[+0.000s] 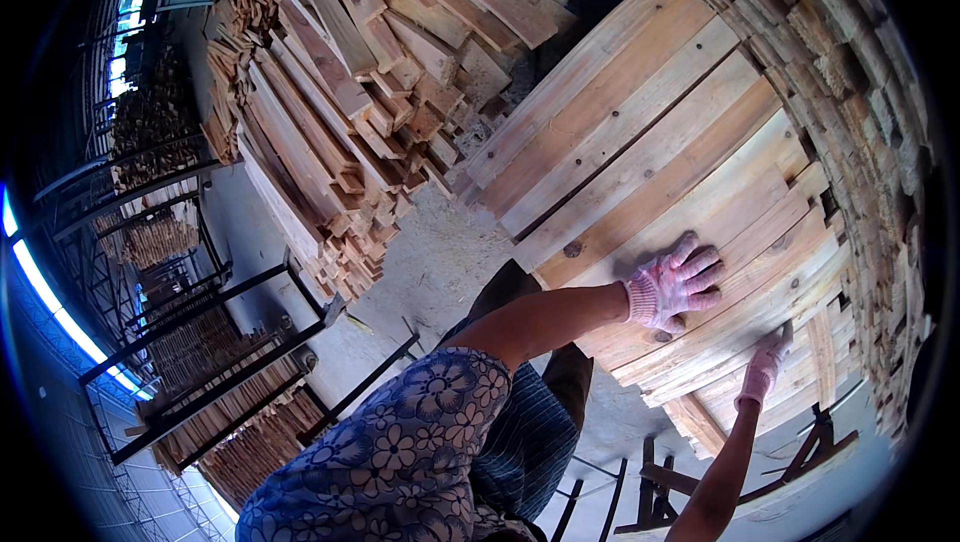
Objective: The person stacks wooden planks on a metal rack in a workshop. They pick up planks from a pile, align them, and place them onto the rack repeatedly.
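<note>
Around you is a timber workshop: a concrete floor (430, 252) dusted with wood debris, a heap of loose planks (320, 137) to your left and a black metal rack (235, 372) farther out on that side. The row of knotty wooden boards (640, 172) lies ahead of you and to your right, long edges side by side, with a narrow dark gap showing between two of the farther ones. Your left hand (678, 284), in a pinkish knit glove (641, 302), rests palm down on the boards, fingers spread wide, gripping nothing. Your right hand (768, 367), gloved too, is over the nearer boards; its fingers point away from you, but I can't tell whether they grasp an edge or only touch. The step in hand looks like steadying or lining up these boards; the next move seems to call for even pressure and close attention to the uneven ends.
</note>
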